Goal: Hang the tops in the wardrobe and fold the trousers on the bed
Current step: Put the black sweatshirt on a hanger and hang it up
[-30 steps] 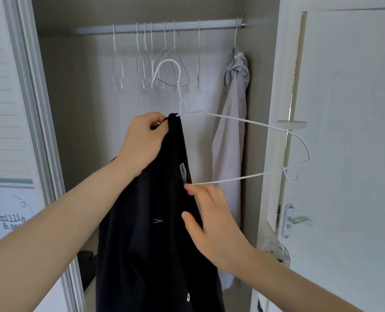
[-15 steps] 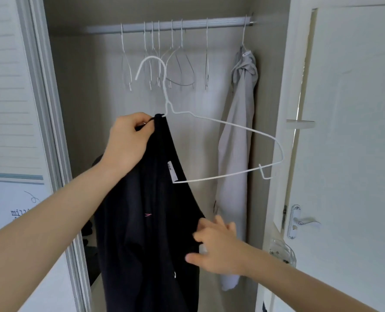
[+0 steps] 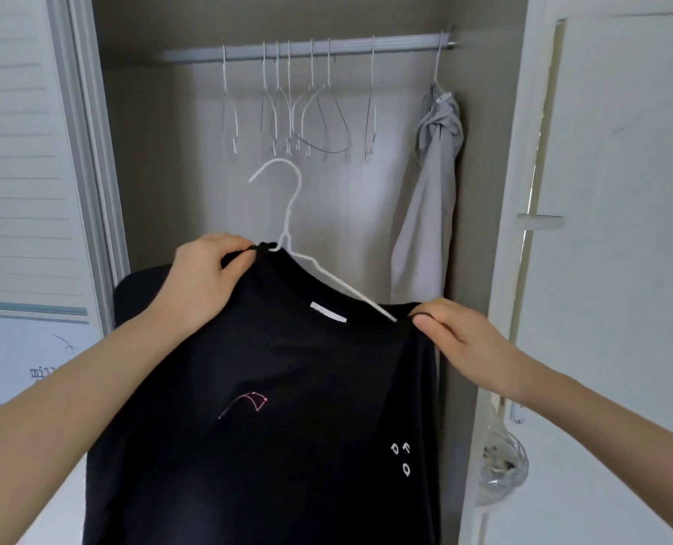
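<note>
A black top [image 3: 279,387] with a small pink print and white marks is spread in front of the open wardrobe. A white wire hanger [image 3: 287,214] sits inside its neck, hook pointing up, one arm showing along the collar. My left hand [image 3: 205,281] pinches the collar at the hanger's neck. My right hand [image 3: 460,340] pinches the top's right shoulder where the hanger arm goes under the cloth. The rest of the hanger is hidden inside the top.
The wardrobe rail [image 3: 327,49] carries several bare wire hangers [image 3: 299,112] and a grey garment [image 3: 429,214] hanging at its right end. A sliding door frame [image 3: 90,171] stands left. A white door [image 3: 610,269] stands right, with a clear plastic bag [image 3: 500,462] hanging by it.
The hanger's right arm has gone under the top's right shoulder. My right hand rose from below and took hold of that shoulder, spreading the top flat. The hanger dropped lower.
</note>
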The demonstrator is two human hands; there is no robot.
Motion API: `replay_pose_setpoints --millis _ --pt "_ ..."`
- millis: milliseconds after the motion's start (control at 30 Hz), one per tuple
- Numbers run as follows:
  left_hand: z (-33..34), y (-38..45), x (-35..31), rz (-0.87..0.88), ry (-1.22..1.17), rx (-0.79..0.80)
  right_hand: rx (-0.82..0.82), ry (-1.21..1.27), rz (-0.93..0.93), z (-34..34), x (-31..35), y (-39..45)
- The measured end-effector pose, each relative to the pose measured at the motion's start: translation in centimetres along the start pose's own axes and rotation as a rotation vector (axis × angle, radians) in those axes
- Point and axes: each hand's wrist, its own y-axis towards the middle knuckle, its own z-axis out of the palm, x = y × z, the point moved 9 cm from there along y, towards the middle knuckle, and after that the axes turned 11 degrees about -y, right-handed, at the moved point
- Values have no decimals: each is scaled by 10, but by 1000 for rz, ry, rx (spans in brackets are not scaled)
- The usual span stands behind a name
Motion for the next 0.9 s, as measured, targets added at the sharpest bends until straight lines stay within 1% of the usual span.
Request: replay_pose_setpoints --millis 67,167,233,300,367,400,467,567,633,700,767,833,900 --pt "15 3 -16 30 -20 4 -22 91 58 3 17 10" --pt "26 3 -26 63 -44 22 -160 85 111 -3 27 15" --pt "23 0 -20 89 -60 63 -234 116 131 -15 25 14" --pt "15 -3 -3 65 -77 119 -258 139 153 -28 17 15" --pt "3 -5 19 -24 -114 132 -270 179 184 -41 4 16" --pt "-4 -6 31 -92 -173 122 -262 209 202 -46 -5 16" --pt "-11 -10 48 -250 -376 88 -198 237 232 -53 -16 18" --pt "-2 -17 55 -425 -632 95 -96 137 219 -60 -16 25" --pt "9 -18 52 -471 -689 144 -85 2 190 -66 -8 32" --pt "13 -15 48 -446 -637 154 -154 -225 126 -75 4 40" --pt "6 -6 41 -334 -535 105 -226 -402 78 -79 18 44" --pt "-6 2 34 -218 -439 54 -273 -469 47 -84 29 47" --pt "-16 7 29 -154 -403 41 -304 -402 56 -89 32 51"
